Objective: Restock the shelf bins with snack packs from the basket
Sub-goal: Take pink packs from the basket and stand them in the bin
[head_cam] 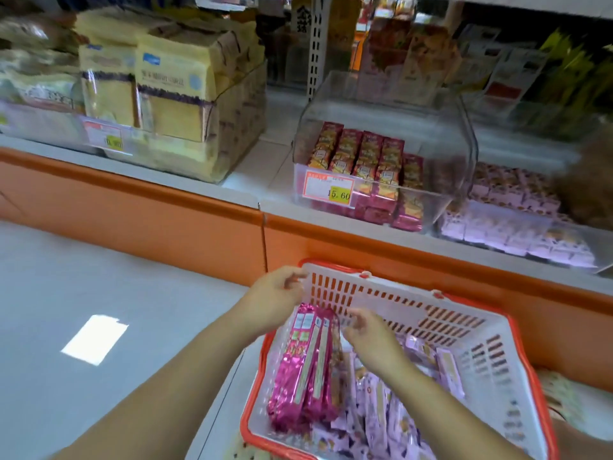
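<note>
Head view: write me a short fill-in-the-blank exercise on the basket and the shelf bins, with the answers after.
The price tag on the clear bin in the middle reads ____. In the basket, the magenta packs stand against its ____ wall. The lilac packs in it match those in the shelf bin just to the tagged bin's ____.
Missing words: 15.60; left; right.

Bare left hand (275, 293) and bare right hand (368, 333). Bare forearms (185, 370), uncovered right down to frame edge. Fingertip detail lost to motion blur. Pale patterned fabric (560, 396) at lower right, possibly clothing; too blurred to confirm.
</note>
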